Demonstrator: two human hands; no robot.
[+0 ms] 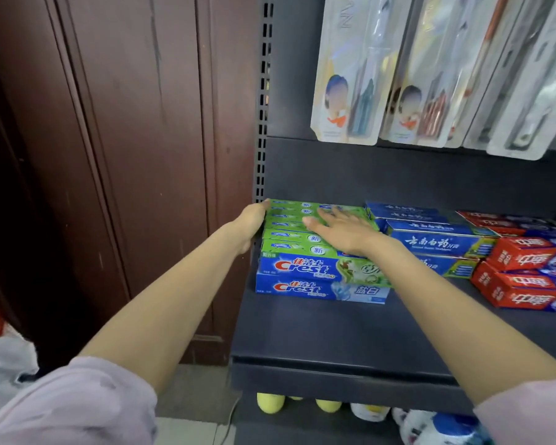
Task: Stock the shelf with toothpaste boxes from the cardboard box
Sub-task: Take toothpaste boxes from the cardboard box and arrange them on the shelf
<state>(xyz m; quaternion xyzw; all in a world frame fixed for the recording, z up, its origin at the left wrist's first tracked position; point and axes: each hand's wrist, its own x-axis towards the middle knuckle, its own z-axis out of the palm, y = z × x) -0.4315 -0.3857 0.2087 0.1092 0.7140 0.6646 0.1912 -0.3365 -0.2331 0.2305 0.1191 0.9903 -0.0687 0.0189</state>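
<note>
Green and blue Crest toothpaste boxes (302, 268) lie stacked in rows at the left end of the dark shelf (318, 342). My left hand (249, 224) presses flat against the left end of the stack, beside the shelf's slotted upright. My right hand (341, 231) lies flat on the green tops of the upper boxes, fingers straight and spread. Neither hand holds a box. The cardboard box is out of view.
Blue boxes (437, 242) and red boxes (527, 277) are stacked to the right on the same shelf. Toothbrush packs (398, 75) hang above. A brown wooden panel (109, 155) stands to the left. Plush items (430, 425) sit below the shelf.
</note>
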